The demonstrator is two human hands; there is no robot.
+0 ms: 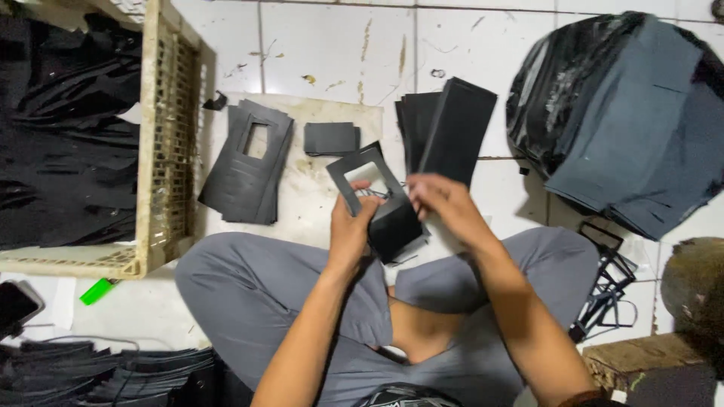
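Note:
I sit cross-legged on a white tiled floor. My left hand [351, 226] grips a black flat piece with a rectangular window cut in it [377, 200], held above my knees. My right hand [441, 200] pinches the same piece at its right edge. Just beyond my hands lie a stack of similar black window pieces [245, 169], a small pile of black rectangles [332, 139] and a leaning stack of long black pieces [449, 132], all around a pale board [313, 188].
A cream plastic crate [170, 151] full of black sheet material stands at the left. A black plastic bag with grey sheets [626, 113] lies at the right. Black offcut frames [603, 279], a green lighter [96, 291], a phone [15, 303] and more black stacks [105, 373] surround my legs.

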